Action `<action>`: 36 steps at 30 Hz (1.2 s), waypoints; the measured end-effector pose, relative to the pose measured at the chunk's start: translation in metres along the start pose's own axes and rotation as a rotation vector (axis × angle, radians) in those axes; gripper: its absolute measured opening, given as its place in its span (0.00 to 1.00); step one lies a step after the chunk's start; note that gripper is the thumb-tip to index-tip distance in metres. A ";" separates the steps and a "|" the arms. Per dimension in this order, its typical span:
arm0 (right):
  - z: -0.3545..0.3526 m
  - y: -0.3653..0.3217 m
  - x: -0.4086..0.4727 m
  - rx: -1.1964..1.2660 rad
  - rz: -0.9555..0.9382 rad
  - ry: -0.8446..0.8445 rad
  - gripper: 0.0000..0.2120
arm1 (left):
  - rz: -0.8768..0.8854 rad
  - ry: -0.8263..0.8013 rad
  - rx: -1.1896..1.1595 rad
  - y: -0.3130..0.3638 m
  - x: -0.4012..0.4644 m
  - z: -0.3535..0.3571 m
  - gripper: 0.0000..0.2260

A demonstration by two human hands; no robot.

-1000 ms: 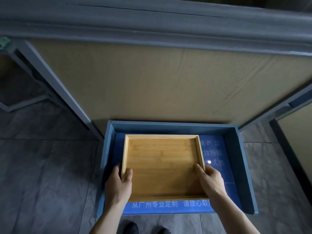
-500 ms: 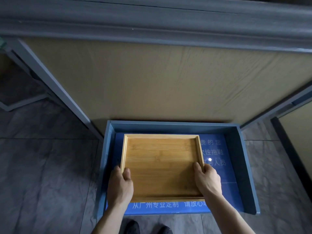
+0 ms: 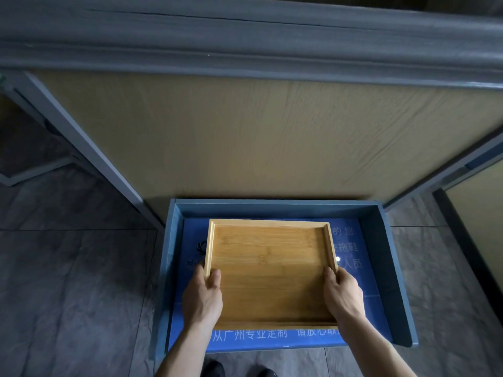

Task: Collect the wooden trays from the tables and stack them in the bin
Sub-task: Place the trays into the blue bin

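A shallow rectangular wooden tray [image 3: 268, 265] lies level inside a blue bin [image 3: 386, 257] on the floor. My left hand [image 3: 202, 297] grips the tray's left rim near its front corner, thumb inside the tray. On the right rim, my right hand [image 3: 343, 293] holds the tray the same way. The bin's floor is bright blue with white printed characters, partly covered by the tray. Whether the tray rests on the bin floor or hovers just above it, I cannot tell.
A table with a yellowish wood panel [image 3: 258, 137] and grey top edge [image 3: 245, 36] stands right behind the bin. A grey table leg [image 3: 89, 148] slants down at the left. Dark grey floor tiles [image 3: 68, 295] surround the bin. My shoes [image 3: 217, 368] show at the bottom.
The tray has shifted slightly left within the bin, both hands still gripping its side rims. The view has barely changed.
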State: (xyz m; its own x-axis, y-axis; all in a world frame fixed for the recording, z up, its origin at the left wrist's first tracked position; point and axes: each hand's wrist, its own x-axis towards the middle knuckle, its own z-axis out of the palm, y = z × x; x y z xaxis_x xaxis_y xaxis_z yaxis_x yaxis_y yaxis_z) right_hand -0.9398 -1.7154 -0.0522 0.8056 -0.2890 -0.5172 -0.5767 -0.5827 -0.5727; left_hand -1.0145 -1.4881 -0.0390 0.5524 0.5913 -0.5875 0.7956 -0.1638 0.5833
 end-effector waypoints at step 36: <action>-0.001 0.014 0.024 -0.104 -0.186 0.062 0.14 | 0.118 0.067 0.059 0.001 0.005 0.020 0.26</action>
State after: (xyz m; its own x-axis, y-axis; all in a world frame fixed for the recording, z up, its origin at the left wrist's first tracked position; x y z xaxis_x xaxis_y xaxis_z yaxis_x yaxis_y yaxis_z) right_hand -0.9280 -1.7308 -0.0722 0.9055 -0.2139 -0.3665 -0.4029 -0.7044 -0.5844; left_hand -1.0063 -1.5010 -0.0526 0.6269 0.6162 -0.4767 0.7402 -0.2801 0.6113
